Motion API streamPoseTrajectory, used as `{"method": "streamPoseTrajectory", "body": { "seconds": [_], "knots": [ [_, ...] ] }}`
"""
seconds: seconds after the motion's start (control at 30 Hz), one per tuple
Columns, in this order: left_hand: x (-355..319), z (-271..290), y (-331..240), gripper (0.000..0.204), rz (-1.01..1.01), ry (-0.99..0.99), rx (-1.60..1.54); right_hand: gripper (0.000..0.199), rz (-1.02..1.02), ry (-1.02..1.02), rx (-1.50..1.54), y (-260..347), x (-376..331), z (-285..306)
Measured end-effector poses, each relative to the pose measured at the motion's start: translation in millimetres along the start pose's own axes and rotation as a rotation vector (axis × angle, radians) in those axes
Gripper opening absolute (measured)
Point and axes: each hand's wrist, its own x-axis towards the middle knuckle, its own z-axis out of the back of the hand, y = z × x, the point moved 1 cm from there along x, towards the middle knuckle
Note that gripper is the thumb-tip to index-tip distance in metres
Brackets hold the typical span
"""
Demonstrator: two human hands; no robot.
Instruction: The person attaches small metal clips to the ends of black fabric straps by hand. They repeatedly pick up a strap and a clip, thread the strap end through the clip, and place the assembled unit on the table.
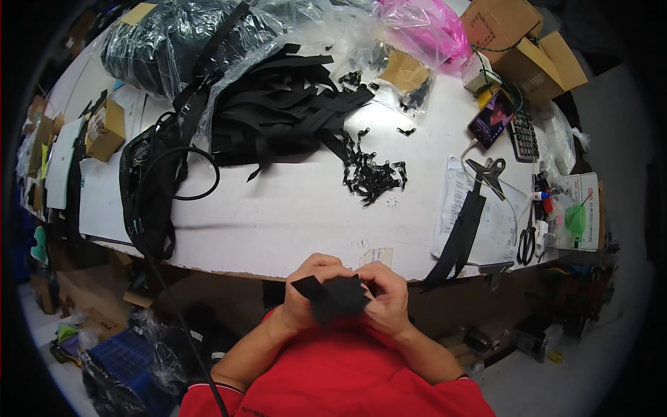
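Note:
Close to my body, just off the table's near edge, both hands hold a folded black fabric strap (339,300). My left hand (300,300) is closed round its left side, one end sticking out past the fingers. At the strap's right upper corner, the fingers of my right hand (388,297) are pinched; any small part between them is hidden. Beyond the hands, a heap of small black clip-like parts (375,179) lies on the white table (278,219). A large pile of black straps (271,115) sits behind and to the left.
A black bag with a cable (149,181) lies at left, clear plastic bags (167,52) behind it. On the right are a clipboard with papers (497,226), more black straps (462,233), scissors (528,243), a phone (492,119), a calculator (524,135) and cardboard boxes (531,59).

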Motion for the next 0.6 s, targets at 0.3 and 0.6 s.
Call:
{"method": "streamPoseTrajectory", "body": {
  "seconds": [0.3, 0.6],
  "knots": [
    [-20, -14, 0, 0.011, 0.544, -0.108, -0.489, 0.017, 0.136, 0.019, -0.114, 16, 10, 7],
    [-12, -15, 6, 0.018, 0.805, -0.008, -0.916, 0.02, -0.081, 0.006, -0.314, 25, -15, 13]
  ]
}}
